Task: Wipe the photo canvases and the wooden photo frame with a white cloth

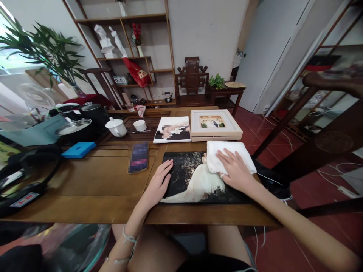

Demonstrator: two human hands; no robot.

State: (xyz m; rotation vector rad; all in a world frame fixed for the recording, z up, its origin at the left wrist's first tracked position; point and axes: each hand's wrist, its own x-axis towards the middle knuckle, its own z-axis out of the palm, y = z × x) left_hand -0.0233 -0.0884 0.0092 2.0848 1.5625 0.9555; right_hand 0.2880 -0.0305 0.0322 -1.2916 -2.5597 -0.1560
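Observation:
A large dark photo print [193, 181] with a figure in a white dress lies flat on the wooden table [99, 189] in front of me. My left hand [159, 183] rests flat on its left edge, fingers stretched out. My right hand [234, 170] presses flat on a folded white cloth [227, 155] that lies over the print's upper right part. Both hands have fingers spread and grip nothing.
Behind the print lie a smaller photo canvas [172, 129] and a white framed picture [215, 124]. A phone [138, 156], a blue box [78, 149], a white teapot [116, 127], a cup [140, 125] and dark pots stand to the left. A wooden chair [326, 124] stands at right.

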